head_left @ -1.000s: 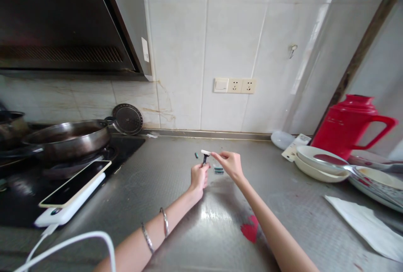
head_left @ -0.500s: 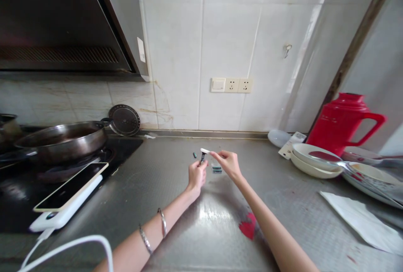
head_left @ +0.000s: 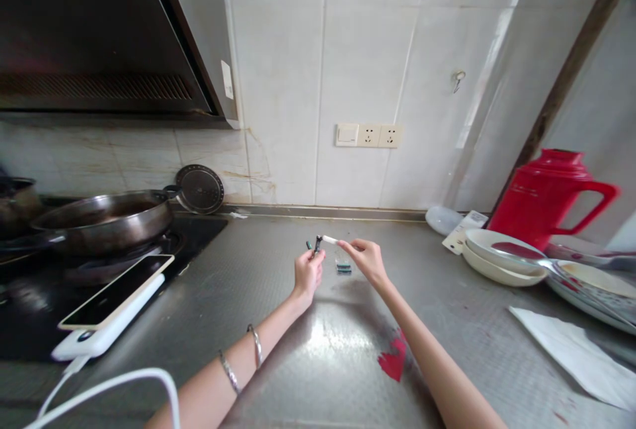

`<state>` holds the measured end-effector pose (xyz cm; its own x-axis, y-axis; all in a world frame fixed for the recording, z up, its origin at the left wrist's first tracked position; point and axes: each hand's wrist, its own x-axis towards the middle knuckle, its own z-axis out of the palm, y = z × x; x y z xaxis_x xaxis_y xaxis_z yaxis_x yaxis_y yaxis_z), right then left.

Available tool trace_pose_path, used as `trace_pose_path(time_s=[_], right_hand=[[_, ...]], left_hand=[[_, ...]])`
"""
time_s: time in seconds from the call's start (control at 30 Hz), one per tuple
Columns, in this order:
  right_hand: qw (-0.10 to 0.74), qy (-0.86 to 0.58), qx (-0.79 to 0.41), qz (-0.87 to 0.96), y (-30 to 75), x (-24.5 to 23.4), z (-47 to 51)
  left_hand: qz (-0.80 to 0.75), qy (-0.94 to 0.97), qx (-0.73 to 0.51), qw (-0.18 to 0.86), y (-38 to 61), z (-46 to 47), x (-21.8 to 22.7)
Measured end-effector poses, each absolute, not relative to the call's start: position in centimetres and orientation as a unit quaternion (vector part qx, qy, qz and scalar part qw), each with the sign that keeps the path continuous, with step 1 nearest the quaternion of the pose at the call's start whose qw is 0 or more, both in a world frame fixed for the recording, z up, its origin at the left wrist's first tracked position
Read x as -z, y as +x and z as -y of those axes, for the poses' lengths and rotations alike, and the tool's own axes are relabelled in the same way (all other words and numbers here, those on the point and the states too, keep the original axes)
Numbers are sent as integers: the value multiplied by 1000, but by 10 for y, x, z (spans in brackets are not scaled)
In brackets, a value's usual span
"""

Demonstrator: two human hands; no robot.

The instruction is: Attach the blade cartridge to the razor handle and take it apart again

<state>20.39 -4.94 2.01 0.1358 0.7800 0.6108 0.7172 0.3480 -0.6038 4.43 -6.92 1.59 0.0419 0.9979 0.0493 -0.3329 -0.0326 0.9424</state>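
My left hand [head_left: 308, 272] is closed around a small black handle [head_left: 317, 244] held upright above the steel counter [head_left: 318, 349]. My right hand [head_left: 366, 258] pinches a small white piece [head_left: 329, 239] at its left end, now just apart from the top of the black handle. A tiny dark green piece [head_left: 309, 245] lies on the counter just left of the handle. Small teal cartridges [head_left: 343, 269] lie on the counter between my two hands.
A pan [head_left: 106, 218] sits on the stove at left, with a phone on a white power bank [head_left: 112, 303] and its white cable [head_left: 114, 382] nearer me. At right stand a red jug [head_left: 551, 194], stacked bowls and plates [head_left: 501, 257], and a paper sheet [head_left: 571, 349].
The white piece sat on top of the black handle before; now my right hand has drawn it slightly to the right, off the handle. Both hands rose a little.
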Motion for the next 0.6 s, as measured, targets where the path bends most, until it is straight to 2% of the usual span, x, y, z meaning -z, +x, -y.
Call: trace_pose_path(time_s=[0.13, 0.33, 0.6], right_hand=[[497, -594, -33, 631, 214, -18, 50], [522, -541, -64, 657, 194, -28, 54], [452, -645, -57, 614, 225, -14, 43]], left_hand=[[-374, 428, -603, 560, 41, 66, -20], [-389, 454, -553, 581, 44, 68, -13], [-317, 459, -593, 581, 34, 62, -23]])
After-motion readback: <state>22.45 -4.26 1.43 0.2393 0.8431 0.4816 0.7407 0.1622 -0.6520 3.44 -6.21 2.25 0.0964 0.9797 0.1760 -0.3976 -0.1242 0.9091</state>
